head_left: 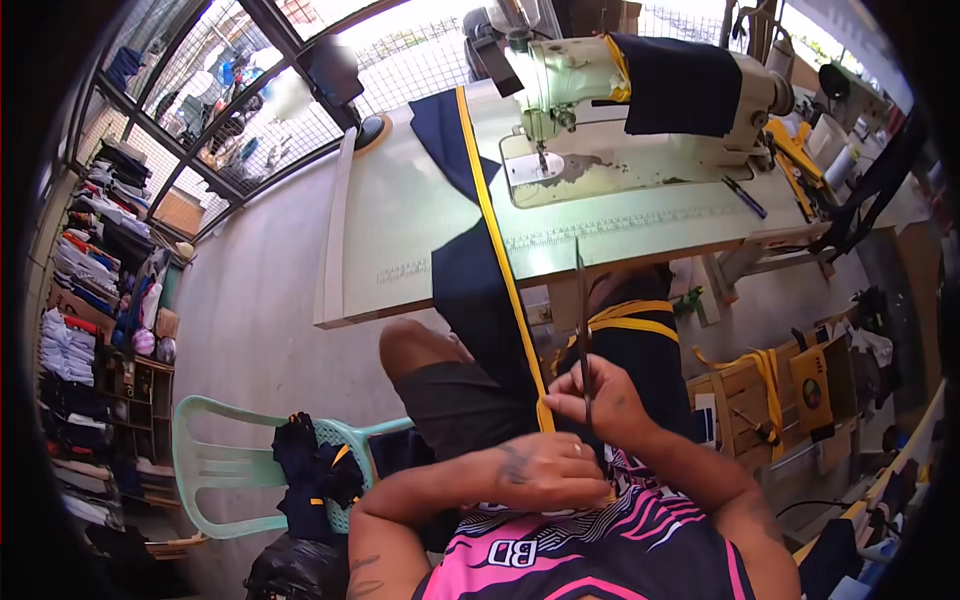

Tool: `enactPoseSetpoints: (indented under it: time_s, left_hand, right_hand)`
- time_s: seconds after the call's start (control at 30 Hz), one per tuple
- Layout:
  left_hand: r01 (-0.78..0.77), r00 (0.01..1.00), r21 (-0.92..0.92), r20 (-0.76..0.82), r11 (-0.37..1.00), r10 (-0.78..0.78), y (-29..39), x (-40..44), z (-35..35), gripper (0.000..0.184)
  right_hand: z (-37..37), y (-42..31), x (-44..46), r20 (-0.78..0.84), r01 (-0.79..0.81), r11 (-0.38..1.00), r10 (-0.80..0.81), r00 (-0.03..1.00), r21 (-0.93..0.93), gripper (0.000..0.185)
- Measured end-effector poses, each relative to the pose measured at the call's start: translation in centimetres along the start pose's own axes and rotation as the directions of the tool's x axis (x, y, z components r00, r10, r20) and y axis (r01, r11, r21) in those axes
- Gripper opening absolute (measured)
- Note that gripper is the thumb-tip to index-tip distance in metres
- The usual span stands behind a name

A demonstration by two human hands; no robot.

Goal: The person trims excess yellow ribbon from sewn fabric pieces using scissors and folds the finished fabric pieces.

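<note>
My right hand is closed around a pair of scissors, with the blades pointing up toward the table. Its thumb and fingertips also meet a yellow strip. That strip runs down from the table along the edges of navy fabric pieces, which hang over the table edge to my lap. Close to my chest, my left hand is curled shut, and the strip's lower end passes beneath it. A bit of yellow shows at its fingertips, though most of what it grips is hidden.
A sewing machine with navy cloth draped over it stands on the table. A pen lies there too. On the left is a green plastic chair bearing dark fabric; a wooden crate with yellow strips sits on the right.
</note>
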State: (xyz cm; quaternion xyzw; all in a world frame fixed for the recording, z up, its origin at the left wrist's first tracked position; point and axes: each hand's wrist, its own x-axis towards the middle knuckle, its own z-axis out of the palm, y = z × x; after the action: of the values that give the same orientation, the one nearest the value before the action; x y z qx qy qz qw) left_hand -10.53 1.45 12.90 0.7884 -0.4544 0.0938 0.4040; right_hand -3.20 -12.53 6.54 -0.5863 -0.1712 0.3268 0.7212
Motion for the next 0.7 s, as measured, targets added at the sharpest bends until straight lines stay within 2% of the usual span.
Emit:
enactPoseSetpoints:
  time_s: [0.03, 0.07, 0.1, 0.13, 0.17, 0.23, 0.27, 0.3, 0.37, 0.4, 0.43, 0.47, 0.53, 0.57, 0.6, 0.67, 0.7]
  left_hand:
    - [-0.023, 0.995, 0.008, -0.102, 1.000, 0.024, -0.4, 0.2, -2.0, 0.007]
    - [0.042, 0.973, 0.148, -0.231, 0.988, -0.007, -1.4, 0.0, -4.7, 0.003]
    - [0.051, 0.868, -0.110, -0.487, 0.993, -0.099, -3.5, 0.0, -6.7, 0.006]
    - [0.241, 0.803, -0.110, -0.536, 0.964, -0.262, -4.8, 1.9, -9.5, 0.007]
    - [0.387, 0.803, 0.048, -0.510, 0.921, -0.310, -7.8, 3.7, -11.0, 0.013]
    - [0.506, 0.852, 0.166, -0.244, 0.846, -0.462, -14.1, 6.0, -12.1, 0.031]
    - [0.543, 0.839, 0.221, -0.107, 0.810, -0.533, -16.7, 6.4, -12.0, 0.038]
    - [0.532, 0.847, 0.218, -0.105, 0.819, -0.522, -17.6, 6.8, -12.1, 0.038]
    - [0.523, 0.748, 0.529, 0.091, 0.669, -0.657, -18.9, 6.8, -12.1, 0.048]
    - [0.561, 0.733, 0.493, 0.078, 0.665, -0.676, -17.9, 6.3, -12.8, 0.047]
    - [0.562, 0.732, 0.509, 0.061, 0.651, -0.679, -18.5, 4.6, -13.1, 0.044]
    - [0.540, 0.766, 0.503, 0.039, 0.675, -0.642, -17.2, 3.4, -13.7, 0.041]
    - [0.525, 0.796, 0.512, -0.012, 0.680, -0.605, -12.8, 0.5, -14.1, 0.035]
    - [0.489, 0.841, 0.504, -0.057, 0.712, -0.537, -11.8, -2.0, -13.9, 0.034]
    - [0.510, 0.851, 0.422, -0.126, 0.749, -0.509, -9.2, -3.3, -13.1, 0.027]
    - [0.582, 0.792, 0.369, -0.054, 0.725, -0.608, -3.7, -5.2, -12.4, 0.021]
    - [0.555, 0.811, 0.358, -0.031, 0.751, -0.585, -1.6, -5.7, -11.9, 0.013]
  right_hand:
    - [-0.4, -0.8, -1.1, 0.001, -0.019, 1.000, 0.019, 1.000, 0.006, 0.023]
    - [-0.8, -1.6, -2.3, 0.019, -0.022, 0.999, 0.022, 1.000, 0.026, 0.025]
    - [-1.1, -2.5, -3.5, 0.035, -0.030, 0.998, 0.028, 0.999, 0.050, 0.028]
    - [-1.3, -3.0, -4.5, 0.027, -0.030, 0.999, 0.029, 0.999, 0.039, 0.028]
    - [-1.6, -3.5, -5.3, 0.042, -0.044, 0.996, 0.041, 0.998, 0.081, 0.030]
    - [-2.3, -5.3, -6.9, 0.057, -0.062, 0.994, 0.056, 0.997, 0.092, 0.033]
    - [-2.8, -6.4, -7.7, 0.054, -0.064, 0.996, 0.060, 0.997, 0.066, 0.034]
    - [-3.6, -7.7, -8.7, 0.042, -0.058, 0.997, 0.056, 0.998, 0.059, 0.034]
    - [-5.9, -10.2, -10.4, 0.041, -0.119, 0.992, 0.118, 0.992, 0.045, 0.034]
    - [-7.4, -10.8, -11.2, 0.014, -0.128, 0.990, 0.128, 0.992, 0.063, 0.034]
    - [-9.2, -11.4, -11.9, -0.046, -0.076, 0.997, 0.075, 0.996, -0.006, 0.033]
    - [-10.9, -12.0, -12.5, -0.103, -0.027, 0.996, 0.018, 0.995, -0.083, 0.031]
    - [-13.6, -12.9, -13.5, -0.225, -0.038, 0.990, 0.006, 0.974, -0.138, 0.031]
    - [-15.0, -13.4, -13.8, -0.229, -0.043, 0.983, 0.001, 0.973, -0.178, 0.031]
    - [-16.1, -13.6, -14.1, -0.230, -0.051, 0.975, 0.000, 0.973, -0.215, 0.031]
    - [-17.8, -14.1, -14.8, -0.231, -0.070, 0.973, 0.018, 0.973, -0.218, 0.031]
    - [-18.2, -14.4, -15.0, -0.222, -0.075, 0.970, 0.023, 0.975, -0.231, 0.031]
